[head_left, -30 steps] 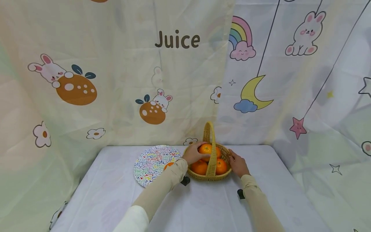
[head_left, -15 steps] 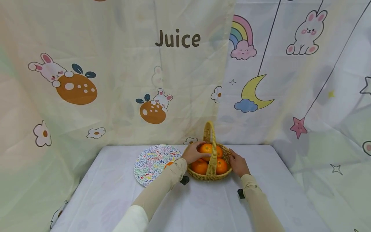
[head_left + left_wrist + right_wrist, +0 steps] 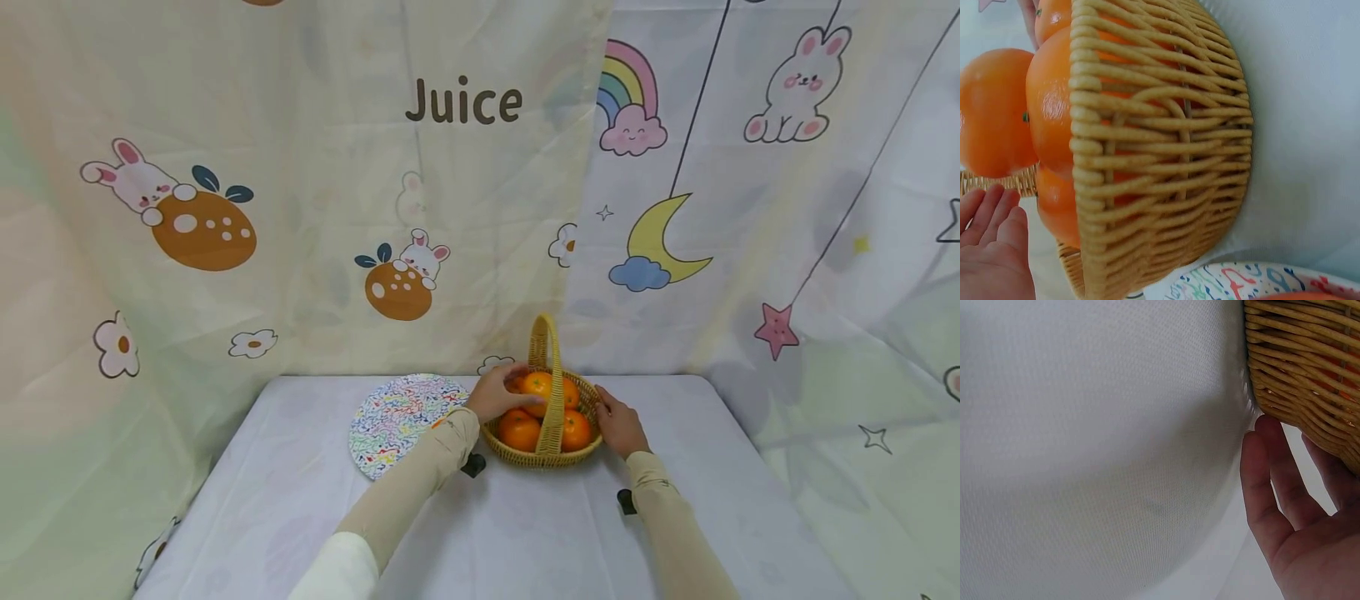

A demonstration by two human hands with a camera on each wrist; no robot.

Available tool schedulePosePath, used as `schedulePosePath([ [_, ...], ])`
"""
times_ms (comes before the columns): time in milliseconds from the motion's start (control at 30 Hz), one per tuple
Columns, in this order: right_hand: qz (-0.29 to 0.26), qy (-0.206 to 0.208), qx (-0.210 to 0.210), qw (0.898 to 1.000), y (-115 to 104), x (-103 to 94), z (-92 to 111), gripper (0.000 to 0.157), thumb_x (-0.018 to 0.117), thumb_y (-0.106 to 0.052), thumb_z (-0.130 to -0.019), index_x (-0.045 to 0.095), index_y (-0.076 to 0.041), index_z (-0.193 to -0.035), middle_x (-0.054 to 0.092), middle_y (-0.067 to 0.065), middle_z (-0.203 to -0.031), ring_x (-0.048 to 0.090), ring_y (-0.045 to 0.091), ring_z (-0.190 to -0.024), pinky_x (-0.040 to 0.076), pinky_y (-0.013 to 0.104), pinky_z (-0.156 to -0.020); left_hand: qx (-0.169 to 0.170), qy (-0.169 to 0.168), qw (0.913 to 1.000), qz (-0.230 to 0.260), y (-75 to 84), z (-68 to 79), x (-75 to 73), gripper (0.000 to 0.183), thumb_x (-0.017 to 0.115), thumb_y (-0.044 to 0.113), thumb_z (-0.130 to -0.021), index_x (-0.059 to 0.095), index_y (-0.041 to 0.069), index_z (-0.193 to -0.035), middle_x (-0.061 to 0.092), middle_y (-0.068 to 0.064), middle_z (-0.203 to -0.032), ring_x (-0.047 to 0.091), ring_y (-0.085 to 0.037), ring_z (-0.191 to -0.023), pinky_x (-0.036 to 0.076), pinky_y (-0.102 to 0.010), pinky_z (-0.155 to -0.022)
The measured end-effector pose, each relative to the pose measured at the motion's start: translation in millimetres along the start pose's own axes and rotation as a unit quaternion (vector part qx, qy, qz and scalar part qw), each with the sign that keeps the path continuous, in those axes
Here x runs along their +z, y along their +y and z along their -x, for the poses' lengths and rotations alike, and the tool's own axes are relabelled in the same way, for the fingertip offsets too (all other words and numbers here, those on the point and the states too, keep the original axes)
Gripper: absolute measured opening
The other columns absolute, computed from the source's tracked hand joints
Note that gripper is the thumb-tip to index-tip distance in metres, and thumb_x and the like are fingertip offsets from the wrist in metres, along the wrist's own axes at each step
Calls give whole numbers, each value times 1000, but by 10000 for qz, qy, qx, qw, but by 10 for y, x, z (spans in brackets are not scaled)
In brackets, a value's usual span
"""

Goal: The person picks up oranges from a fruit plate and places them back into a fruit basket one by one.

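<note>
A wicker basket [image 3: 542, 458] with a tall handle [image 3: 552, 417] holds several oranges [image 3: 519, 431]. One orange [image 3: 994, 112] sits on top of the others. Around its left side is my left hand [image 3: 497, 394], thumb in front and fingers behind; the left wrist view shows fairly straight fingers [image 3: 988, 215] right beside that orange. My right hand [image 3: 621, 425] touches the basket's right side, its fingers [image 3: 1257, 478] extended along the woven wall. Part of the right hand is hidden behind the basket in the right wrist view.
A round plate [image 3: 397, 417] with a multicoloured squiggle pattern lies left of the basket. Another orange [image 3: 439, 422] on it is mostly hidden by my left sleeve [image 3: 442, 450]. A printed cloth [image 3: 465, 275] hangs behind the white-covered table [image 3: 540, 533].
My left hand has shifted slightly left, away from the top orange, which stays in the basket. The left sleeve now hides more of the plate's orange. The right hand stays at the basket.
</note>
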State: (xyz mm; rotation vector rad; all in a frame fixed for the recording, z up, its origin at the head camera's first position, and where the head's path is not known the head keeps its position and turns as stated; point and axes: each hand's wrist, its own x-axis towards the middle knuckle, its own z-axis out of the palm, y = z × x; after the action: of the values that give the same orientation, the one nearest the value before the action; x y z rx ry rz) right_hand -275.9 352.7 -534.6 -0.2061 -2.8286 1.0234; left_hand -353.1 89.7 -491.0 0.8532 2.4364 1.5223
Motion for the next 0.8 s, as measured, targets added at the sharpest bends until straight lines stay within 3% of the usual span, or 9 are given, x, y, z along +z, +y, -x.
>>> schedulePosePath([
  [167,7,-35,13,10000,5,5,-17,52,34,-25,-106,28,-6,-153,41,24,-146,46,40,-129,35,56,-106,115,27,9996,257,-26,18,-51,76,83,41,-76,53,8,-139,56,-5,-136,52,-21,-125,42,-36,-105],
  [367,4,-30,26,10000,23,27,-26,51,35,-26,-106,29,-7,-153,42,25,-146,52,36,-114,42,52,-98,39,16,9992,409,-30,83,-123,73,82,39,-78,53,11,-138,53,-10,-140,49,-28,-129,39,-42,-107],
  [533,-9,14,-47,10000,19,21,-9,51,36,-25,-106,31,-7,-153,41,25,-146,53,36,-113,43,51,-93,-38,3,9986,526,-62,129,-182,77,82,37,-79,49,10,-142,50,-13,-143,47,-31,-131,38,-44,-108],
  [800,4,-41,-19,10000,-1,-8,6,51,35,-27,-106,31,-6,-153,42,25,-145,54,34,-97,43,45,-82,-85,149,9978,645,-116,214,-329,72,83,35,-78,53,15,-140,53,-3,-140,45,-28,-133,37,-38,-109],
])
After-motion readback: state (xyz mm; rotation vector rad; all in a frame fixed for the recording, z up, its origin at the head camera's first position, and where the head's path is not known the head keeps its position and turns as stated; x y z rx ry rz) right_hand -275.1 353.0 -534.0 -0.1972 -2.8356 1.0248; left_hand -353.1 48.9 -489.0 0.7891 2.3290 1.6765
